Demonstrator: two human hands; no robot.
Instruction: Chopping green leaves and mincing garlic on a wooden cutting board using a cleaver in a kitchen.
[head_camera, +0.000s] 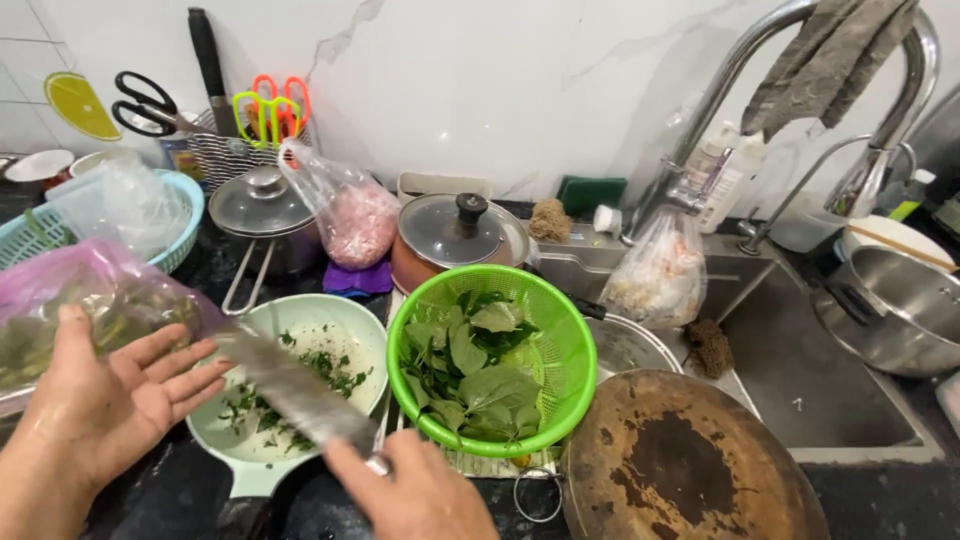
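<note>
The right hand (420, 495), nearest, gripped a knife (295, 390) over the pale bowl (300, 320) of chopped herbs (335, 370); the left hand (105, 400) lay open, fingers spread, beside the blade, near a green colander (560, 345)

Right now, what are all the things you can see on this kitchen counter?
Colander with leaves: one, bright green, centre.
Bowl with chopped herbs: one, pale green, left of colander.
Knife blade: one, grey, blurred, over the bowl.
Chopping board: one, round, brown, stained, front right.
Lidded pots: two, steel and copper-coloured, behind.
Scissors: three pairs, black, green, orange, in a wire rack.
Plastic bags: pink-filled one behind, purple one far left, one by the tap.
Basket: one, light blue, left.
Sink: one, steel, right.
Left hand: open, palm up.
Right hand: grip on the knife.
</note>
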